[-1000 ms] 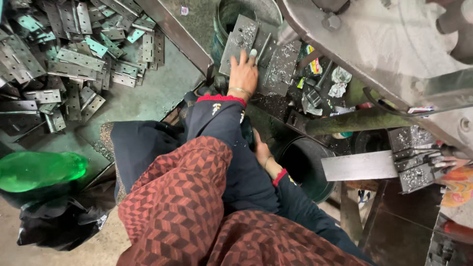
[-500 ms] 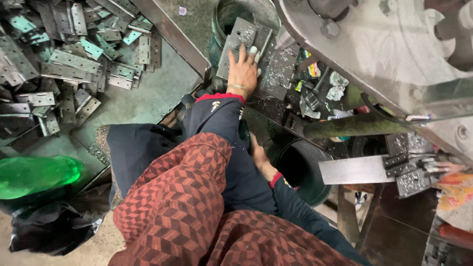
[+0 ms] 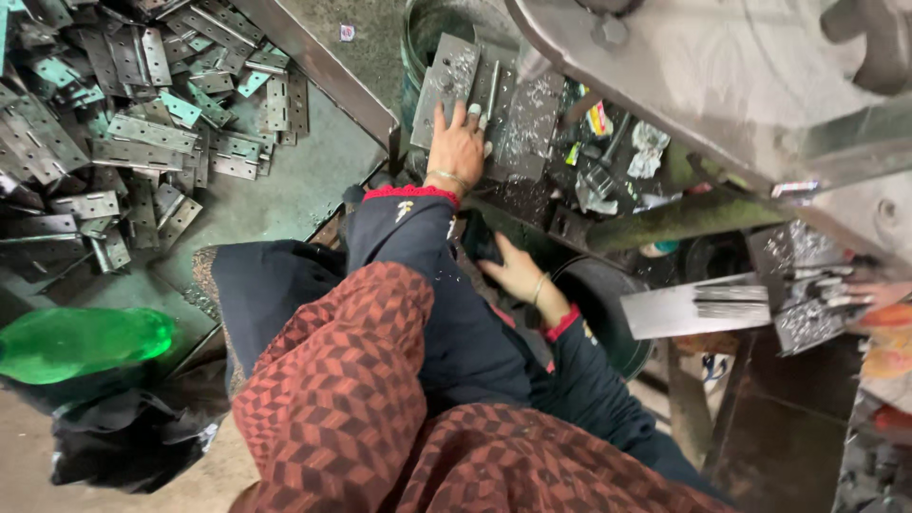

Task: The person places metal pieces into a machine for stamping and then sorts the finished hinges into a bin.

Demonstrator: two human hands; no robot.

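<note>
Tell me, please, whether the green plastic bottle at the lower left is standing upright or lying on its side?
Lying on its side: the green bottle stretches lengthwise across the floor beside a dark bag.

There is a single view, from a camera worn on the person's head, and it looks steeply down and a little forward along the body. It sits close: the patterned shawl (image 3: 380, 418) and dark sleeves fill the lower middle. Both hands fall inside it, the left hand (image 3: 456, 147) near the top centre and the right hand (image 3: 513, 275) near the middle. The floor with a heap of metal hinges (image 3: 123, 123) takes up the upper left, and a big machine frame (image 3: 722, 85) crosses the upper right. No second view overlaps it.
</note>
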